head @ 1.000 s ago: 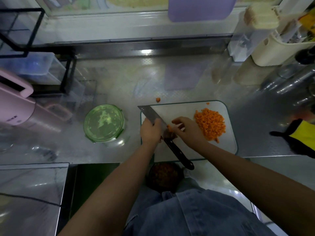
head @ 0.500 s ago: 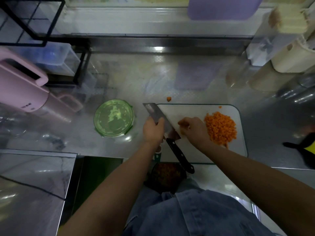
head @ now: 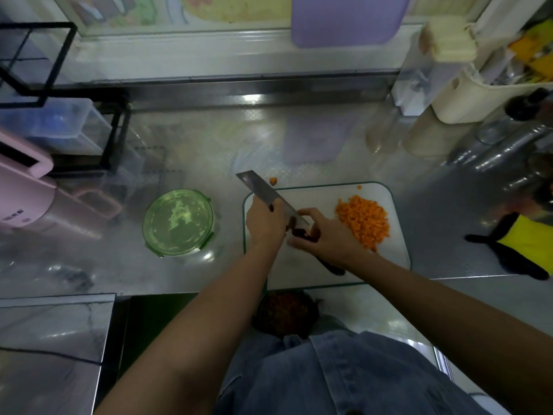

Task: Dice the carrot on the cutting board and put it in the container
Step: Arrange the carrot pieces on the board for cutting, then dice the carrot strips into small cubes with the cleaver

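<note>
Right hand (head: pixel 327 238) newly on knife (head: pixel 259 187) — diced carrot (head: pixel 363 223) beside it.

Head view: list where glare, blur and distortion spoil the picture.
In the head view, glare burns a white patch on the steel counter by the back wall; wide-angle distortion tilts the black rack at left; blur smears the yellow cloth at the right edge; the carrot dice and knife are fairly sharp; the forearms are underlit.

Dim overall, glare on the steel counter (head: pixel 251 98); soft blur throughout, wide-angle bending at edges
</note>
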